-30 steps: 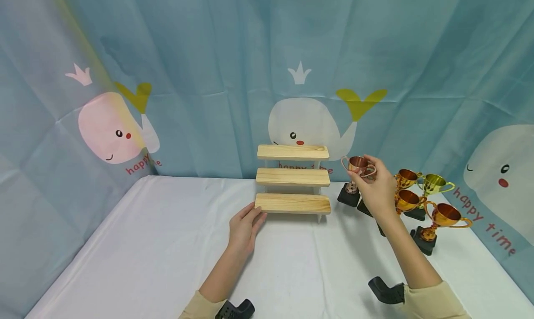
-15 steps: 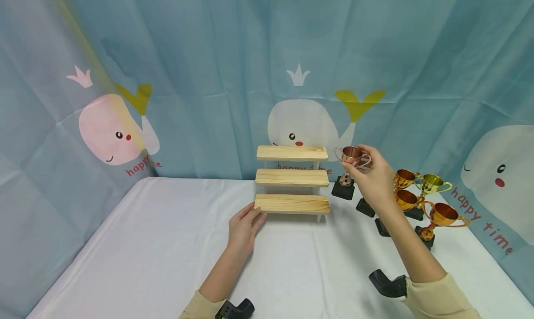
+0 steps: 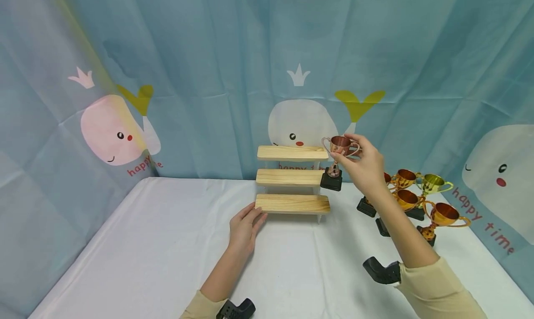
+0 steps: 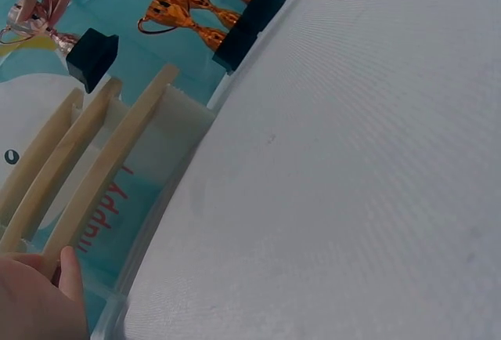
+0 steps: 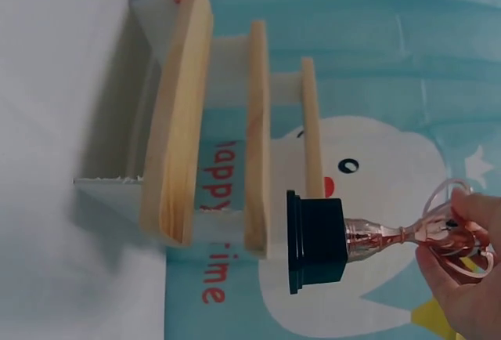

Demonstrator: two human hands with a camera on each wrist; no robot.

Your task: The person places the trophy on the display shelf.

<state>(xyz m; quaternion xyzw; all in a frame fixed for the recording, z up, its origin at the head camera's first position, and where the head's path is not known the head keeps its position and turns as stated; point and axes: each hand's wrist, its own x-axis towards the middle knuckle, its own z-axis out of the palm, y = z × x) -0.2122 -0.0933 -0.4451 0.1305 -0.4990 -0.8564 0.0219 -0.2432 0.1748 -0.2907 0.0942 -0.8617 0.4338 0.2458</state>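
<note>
Right hand pinches a copper trophy by the cup, fingers curled round rim and handle. Trophy is upright, off the table, just right of the wooden stand; its black base hangs level with the stand's middle step, close to that step's right end. Touching or a hair apart, cannot tell. In the right wrist view the base sits just past the middle and top step ends, stem and cup in the fingers.

Left hand lies flat on the white table at the left end of the stand's bottom step, fingers straight and together, fingertips touching the step's corner. It grips nothing. Left wrist view shows only the edge of the hand beside the step ends.

Right of the stand, behind the right forearm, stands a cluster of trophies: three orange-gold ones and a yellow-green one, all on black bases, upright, close together. One more is mostly hidden by the hand.

Behind the stand hangs a blue curtain with whale prints.
</note>
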